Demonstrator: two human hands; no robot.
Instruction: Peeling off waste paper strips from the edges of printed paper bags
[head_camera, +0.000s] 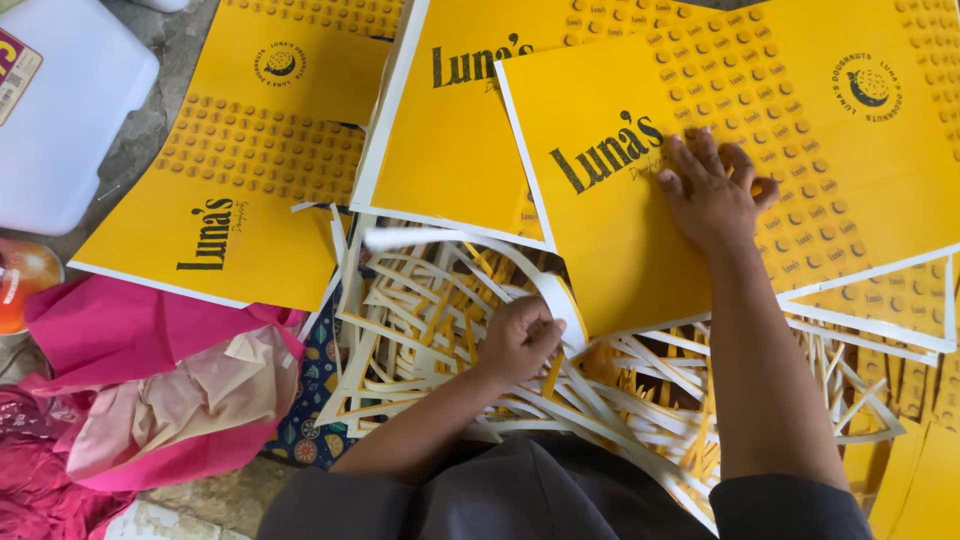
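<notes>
Yellow printed card (640, 260) lies under our right hand (712, 195), whose fingers are spread flat to pin it down. Our left hand (515, 340) is pinched around a curling white strip (560, 300) at the sheet's lower left corner, so we judge the trimming of its white border to be under way. Next comes a steady pull along the edge without tearing the print. Beneath lies a tangle of offcut strips (420, 320), with more yellow sheets (240, 170) beside.
</notes>
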